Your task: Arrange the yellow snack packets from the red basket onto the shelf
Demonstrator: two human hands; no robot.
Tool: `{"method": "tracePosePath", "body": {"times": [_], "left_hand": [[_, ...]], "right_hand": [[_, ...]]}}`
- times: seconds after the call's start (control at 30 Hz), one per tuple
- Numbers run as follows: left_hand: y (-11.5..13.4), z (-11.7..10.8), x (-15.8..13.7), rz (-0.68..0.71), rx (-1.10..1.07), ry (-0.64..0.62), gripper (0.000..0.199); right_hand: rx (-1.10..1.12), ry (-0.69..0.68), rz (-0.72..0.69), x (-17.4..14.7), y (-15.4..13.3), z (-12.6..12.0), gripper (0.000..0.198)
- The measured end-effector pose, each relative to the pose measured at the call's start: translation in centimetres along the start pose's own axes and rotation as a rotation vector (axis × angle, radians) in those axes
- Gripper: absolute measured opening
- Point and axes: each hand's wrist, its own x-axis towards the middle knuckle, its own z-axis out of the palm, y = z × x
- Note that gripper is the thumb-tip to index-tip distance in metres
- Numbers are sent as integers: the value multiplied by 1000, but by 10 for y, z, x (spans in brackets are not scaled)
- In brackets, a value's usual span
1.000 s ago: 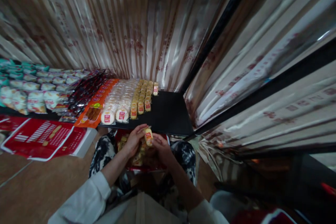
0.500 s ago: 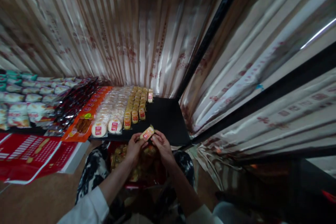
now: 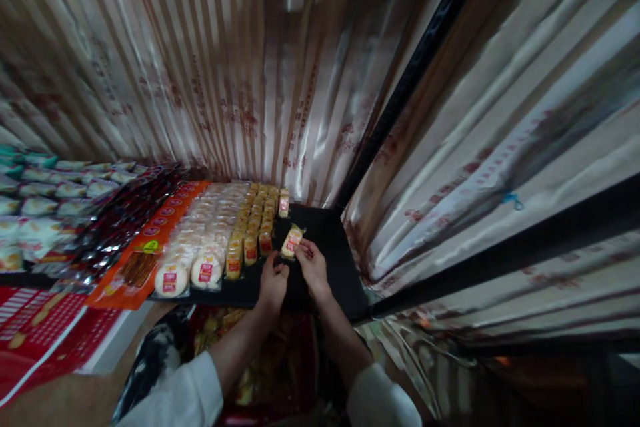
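One right hand (image 3: 314, 269) pinching one wrapped cake (image 3: 292, 241), one left hand (image 3: 273, 285) narrowly parted, one black shelf (image 3: 329, 235).

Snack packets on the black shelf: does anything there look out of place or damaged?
No spill or damage shows, though the picture is dim. One pale packet stands alone at the back, right of the yellow rows, so it looks slightly stray. The held packet, in the right hand, is tilted.

Head-worn view, forward and down

Wrapped snacks (image 3: 207, 233) on black shelf (image 3: 341, 257)
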Motion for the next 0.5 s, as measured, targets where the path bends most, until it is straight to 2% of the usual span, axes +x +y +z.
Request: {"method": "tracePosePath", "body": {"times": [0.17, 0.27, 0.4, 0.5], "left_hand": [[17, 21, 9, 30, -78, -115, 51], [34, 34, 16, -6, -140, -178, 48], [49, 48, 35, -17, -218, -198, 47], [49, 55, 51, -32, -254, -191, 46]], "right_hand": [[-224, 29, -148, 52, -1, 7, 31], [-333, 39, -234, 77, 2, 16, 30], [-438, 21, -249, 100, 10, 29, 29], [-482, 24, -236, 111, 15, 34, 30]]}}
